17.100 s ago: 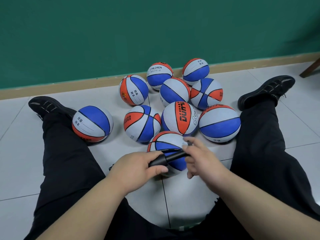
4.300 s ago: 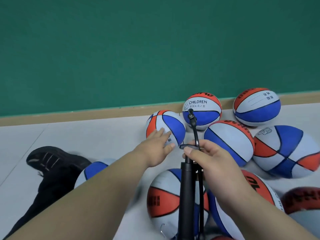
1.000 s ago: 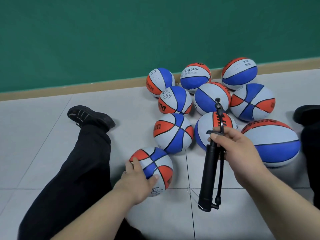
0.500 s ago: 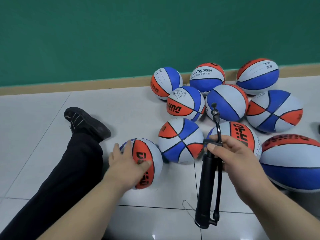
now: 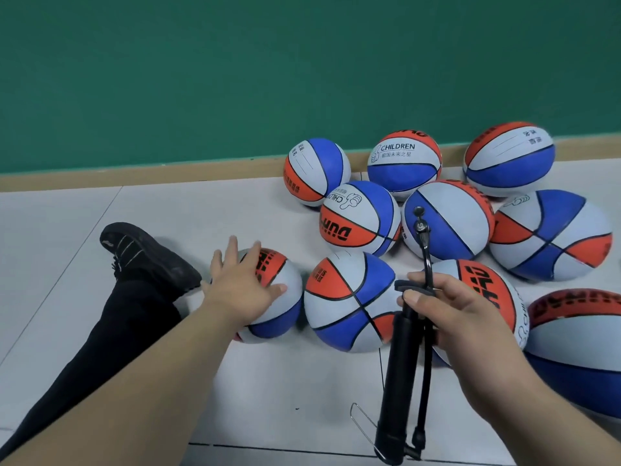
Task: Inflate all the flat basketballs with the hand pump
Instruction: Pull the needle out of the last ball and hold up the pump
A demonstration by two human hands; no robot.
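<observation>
Several red, white and blue basketballs lie clustered on the tiled floor toward the right. My left hand rests with spread, straight fingers on one ball that sits apart at the left of the cluster, beside my left shoe. My right hand grips the black hand pump near its T-handle. The pump hangs upright, barrel downward, above the floor. Its thin hose and nozzle stick up in front of a blue and white ball.
My left leg in black trousers and a black shoe stretches across the floor at the left. A green wall with a tan skirting board runs behind the balls. A wire foot loop dangles from the pump's base.
My left hand has rolled the separate ball farther away toward my left shoe, and the fingers have spread flat over it. The right hand keeps the pump upright in nearly the same place.
</observation>
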